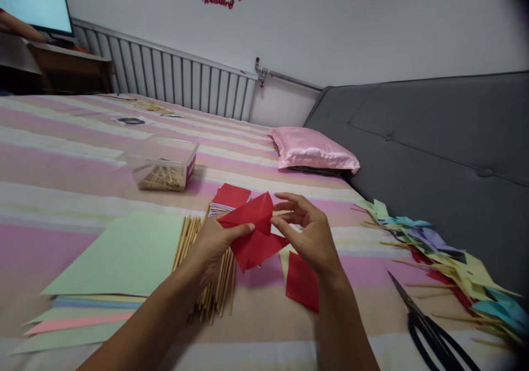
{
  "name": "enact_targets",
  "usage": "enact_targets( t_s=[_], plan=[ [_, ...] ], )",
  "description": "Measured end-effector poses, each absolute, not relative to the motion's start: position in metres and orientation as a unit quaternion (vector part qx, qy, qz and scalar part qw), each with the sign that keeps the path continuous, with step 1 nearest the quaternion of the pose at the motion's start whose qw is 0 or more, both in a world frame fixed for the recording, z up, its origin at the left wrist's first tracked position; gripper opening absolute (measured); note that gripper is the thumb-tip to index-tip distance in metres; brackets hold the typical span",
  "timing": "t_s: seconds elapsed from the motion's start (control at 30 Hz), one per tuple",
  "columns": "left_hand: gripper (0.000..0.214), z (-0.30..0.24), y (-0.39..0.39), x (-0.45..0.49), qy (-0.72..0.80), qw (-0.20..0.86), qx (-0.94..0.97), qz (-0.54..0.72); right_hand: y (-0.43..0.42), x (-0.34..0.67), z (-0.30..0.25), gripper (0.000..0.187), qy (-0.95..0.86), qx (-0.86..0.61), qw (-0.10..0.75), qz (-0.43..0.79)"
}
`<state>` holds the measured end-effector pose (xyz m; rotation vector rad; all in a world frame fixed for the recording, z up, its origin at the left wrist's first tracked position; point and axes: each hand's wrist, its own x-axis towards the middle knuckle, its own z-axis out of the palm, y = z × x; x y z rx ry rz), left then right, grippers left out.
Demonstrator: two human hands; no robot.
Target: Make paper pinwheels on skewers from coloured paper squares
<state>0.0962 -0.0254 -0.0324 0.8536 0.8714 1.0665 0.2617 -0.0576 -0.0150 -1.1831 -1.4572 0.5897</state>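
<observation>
My left hand grips a cut sheet of red paper with its thumb on top. The sheet has slits and creases, and its flaps stand apart. At the sheet's right edge, the thumb and index finger of my right hand pinch a flap, while the other fingers are loosely curled. Below my left hand lies a bundle of thin wooden sticks, partly hidden. Behind the held sheet sits a stack of small paper squares, red on top. Another red square lies under my right wrist, over a pale yellow piece.
Large coloured sheets lie at left. A clear plastic box holds short sticks. Black scissors lie at right beside a row of finished paper pinwheels. A pink pillow rests near the grey headboard. A person's arm shows far left.
</observation>
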Motion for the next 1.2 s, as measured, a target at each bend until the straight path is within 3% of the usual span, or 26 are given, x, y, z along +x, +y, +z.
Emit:
enact_targets(
  t_s=[0.07,0.17,0.23,0.33,0.43,0.63,0.87,1.2],
  plan=[
    [0.037,-0.031,-0.025,0.096,0.404,0.682,0.347,0.502,-0.061,0.263,-0.012,0.036,-0.602,-0.505,0.583,0.208],
    [0.040,-0.025,-0.024,0.094,0.401,0.679,0.307,0.533,-0.070,0.266,-0.006,0.021,-0.603,-0.521,0.581,0.163],
    [0.037,-0.021,-0.024,0.092,0.400,0.689,0.278,0.536,-0.076,0.269,-0.003,0.016,-0.643,-0.511,0.531,0.210],
    [0.029,-0.015,-0.024,0.089,0.402,0.697,0.247,0.540,-0.079,0.268,-0.003,0.029,-0.715,-0.460,0.425,0.311],
    [0.025,-0.014,-0.024,0.086,0.392,0.702,0.244,0.542,-0.073,0.261,-0.009,0.034,-0.740,-0.443,0.384,0.330],
    [0.033,-0.017,-0.026,0.088,0.364,0.740,0.245,0.510,-0.060,0.254,-0.020,0.017,-0.736,-0.428,0.446,0.275],
    [0.033,-0.017,-0.033,0.094,0.360,0.686,0.284,0.566,-0.058,0.246,-0.021,0.003,-0.658,-0.436,0.524,0.321],
    [0.032,-0.020,-0.038,0.100,0.339,0.648,0.303,0.611,-0.057,0.229,-0.022,0.016,-0.552,-0.467,0.581,0.372]
  ],
)
